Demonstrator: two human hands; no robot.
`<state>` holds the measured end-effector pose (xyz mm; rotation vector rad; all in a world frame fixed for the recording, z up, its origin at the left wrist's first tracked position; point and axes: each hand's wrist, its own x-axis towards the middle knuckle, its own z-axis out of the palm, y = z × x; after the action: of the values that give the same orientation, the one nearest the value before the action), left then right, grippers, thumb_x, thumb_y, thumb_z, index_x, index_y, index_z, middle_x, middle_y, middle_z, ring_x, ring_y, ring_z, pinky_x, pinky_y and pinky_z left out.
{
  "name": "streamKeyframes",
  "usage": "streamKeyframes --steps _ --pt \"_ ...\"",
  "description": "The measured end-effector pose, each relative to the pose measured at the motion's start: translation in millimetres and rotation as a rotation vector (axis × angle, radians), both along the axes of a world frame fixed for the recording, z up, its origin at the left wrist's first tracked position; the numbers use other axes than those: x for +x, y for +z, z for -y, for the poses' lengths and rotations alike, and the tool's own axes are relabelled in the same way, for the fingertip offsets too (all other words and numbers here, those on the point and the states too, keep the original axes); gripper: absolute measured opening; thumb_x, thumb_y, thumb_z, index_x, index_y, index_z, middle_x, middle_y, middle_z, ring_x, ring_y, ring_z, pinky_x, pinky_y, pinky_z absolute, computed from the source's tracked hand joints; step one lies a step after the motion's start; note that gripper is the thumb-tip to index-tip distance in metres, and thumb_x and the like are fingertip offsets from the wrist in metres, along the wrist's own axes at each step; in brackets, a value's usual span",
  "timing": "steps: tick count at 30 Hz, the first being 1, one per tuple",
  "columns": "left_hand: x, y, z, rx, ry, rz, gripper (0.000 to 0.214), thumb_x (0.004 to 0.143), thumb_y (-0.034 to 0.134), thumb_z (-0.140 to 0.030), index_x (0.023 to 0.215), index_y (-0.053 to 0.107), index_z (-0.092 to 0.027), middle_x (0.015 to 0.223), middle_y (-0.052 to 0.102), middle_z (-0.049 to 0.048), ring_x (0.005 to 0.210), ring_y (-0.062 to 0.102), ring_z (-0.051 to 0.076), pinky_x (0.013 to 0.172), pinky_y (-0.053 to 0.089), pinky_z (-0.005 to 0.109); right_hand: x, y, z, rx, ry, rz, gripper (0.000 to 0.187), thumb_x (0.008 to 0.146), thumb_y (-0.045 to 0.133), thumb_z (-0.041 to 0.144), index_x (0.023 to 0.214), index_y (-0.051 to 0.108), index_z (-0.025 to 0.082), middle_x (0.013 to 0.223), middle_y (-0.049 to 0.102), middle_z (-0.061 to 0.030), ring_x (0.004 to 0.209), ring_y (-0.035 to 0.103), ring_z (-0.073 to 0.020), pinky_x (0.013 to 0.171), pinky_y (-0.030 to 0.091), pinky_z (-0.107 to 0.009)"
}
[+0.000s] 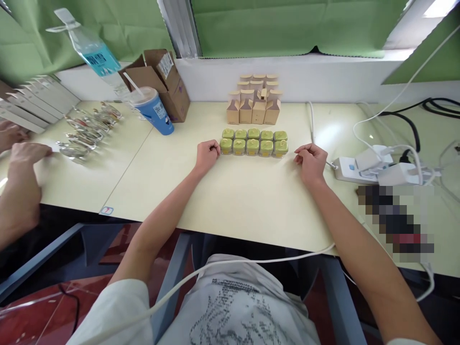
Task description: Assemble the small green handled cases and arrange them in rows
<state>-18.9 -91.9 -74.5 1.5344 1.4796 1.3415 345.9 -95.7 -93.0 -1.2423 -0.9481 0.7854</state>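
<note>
Several small green-lidded jars (pixel 253 141) stand in two rows on the pale yellow table (pixel 237 196). My left hand (pixel 206 154) rests on the table as a loose fist, its knuckles touching the leftmost jar of the near row. Fingers curled under, my right hand (pixel 311 160) lies just right of the rows, a small gap from the nearest jar. Neither hand holds anything that I can see. Behind the jars, small tan cartons (pixel 256 98) are stacked against the white ledge.
A blue cup with a straw (pixel 154 109), an open brown box (pixel 163 79) and a tilted water bottle (pixel 94 50) stand at the back left. Another person's hands (pixel 21 163) work at shiny packets (pixel 86 129) on the left. A power strip with chargers and cables (pixel 373 167) lies right.
</note>
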Motion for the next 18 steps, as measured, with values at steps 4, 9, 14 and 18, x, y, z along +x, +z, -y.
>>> streamKeyframes --steps 4,9,14,18 --pt "-0.3 -0.4 0.1 0.0 0.003 -0.001 0.022 0.067 0.056 -0.006 0.055 0.064 -0.023 0.052 0.056 -0.0012 0.056 0.049 0.017 0.062 0.036 0.033 0.4 -1.1 -0.1 -0.007 0.004 0.011 0.013 0.067 0.065 0.015 0.063 0.07 0.026 0.057 0.057 0.0045 0.053 0.055 -0.0132 0.05 0.042 -0.026" --pt "-1.3 -2.5 -1.6 -0.006 0.009 -0.004 0.022 0.07 0.059 -0.007 0.055 0.064 -0.023 0.053 0.057 -0.0006 0.056 0.05 0.017 0.063 0.037 0.034 1.9 -3.7 -1.0 -0.009 0.02 0.028 0.014 0.075 0.07 0.015 0.066 0.069 0.025 0.06 0.057 0.0046 0.053 0.056 -0.0124 0.051 0.045 -0.027" --pt "-2.3 -5.2 -3.3 0.002 0.015 0.014 0.021 0.07 0.06 -0.01 0.054 0.065 -0.023 0.052 0.057 -0.0009 0.056 0.049 0.017 0.063 0.036 0.033 2.7 -4.3 -1.3 -0.01 0.027 0.036 0.012 0.072 0.068 0.017 0.065 0.07 0.026 0.058 0.057 0.005 0.053 0.057 -0.0125 0.05 0.046 -0.027" --pt "-2.5 -4.0 -3.5 0.006 0.019 0.024 0.02 0.067 0.059 -0.01 0.053 0.065 -0.023 0.051 0.057 -0.0011 0.056 0.049 0.017 0.062 0.035 0.033 2.2 -3.6 -0.3 -0.009 0.028 0.031 0.011 0.068 0.064 0.017 0.065 0.071 0.026 0.058 0.059 0.0045 0.053 0.057 -0.0123 0.051 0.045 -0.027"
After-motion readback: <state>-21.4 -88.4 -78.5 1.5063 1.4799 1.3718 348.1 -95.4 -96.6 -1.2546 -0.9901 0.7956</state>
